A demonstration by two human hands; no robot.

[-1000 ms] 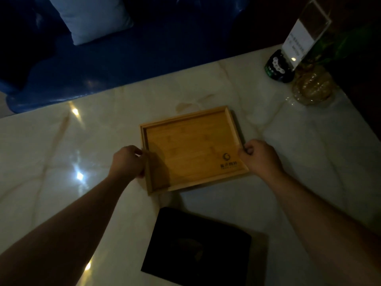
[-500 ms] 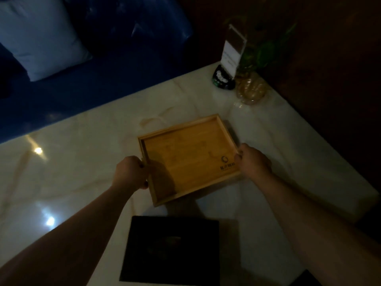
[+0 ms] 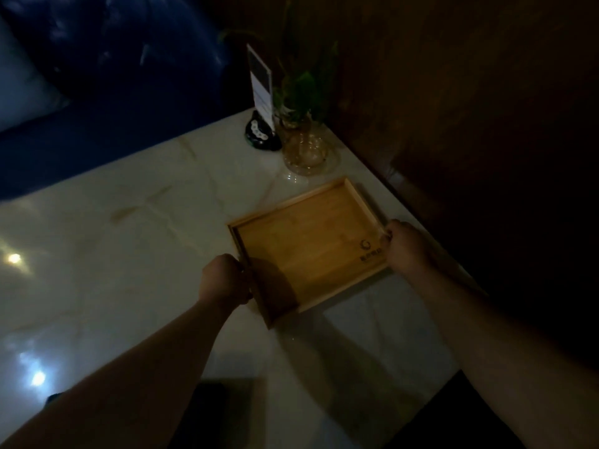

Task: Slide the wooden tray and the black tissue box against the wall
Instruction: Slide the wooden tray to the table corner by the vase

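1. Dim room; pale marble-look table (image 3: 136, 241) with light glints on its left part, dark wall (image 3: 470, 124) along its right edge, blue sofa (image 3: 123, 102) beyond its far edge.
2. One wooden tray (image 3: 311, 251), empty, flat on the table at the right, turned at an angle; its far right corner is near the wall-side edge, contact with the wall can't be told.
3. Left hand (image 3: 225, 280) curled over the tray's left rim, grip closed on it.
4. Right hand (image 3: 405, 246) curled over the tray's right rim beside the printed logo, grip closed on it. The tray sits between the two hands.
5. One black tissue box (image 3: 223, 413) at the near edge of the view, partly cut off, well apart from the tray, untouched.
6. Far right corner of the table: one glass vase (image 3: 304, 150) with a green plant, one upright sign holder (image 3: 261, 92) on a dark base, just beside each other; the vase is near the tray's far rim.
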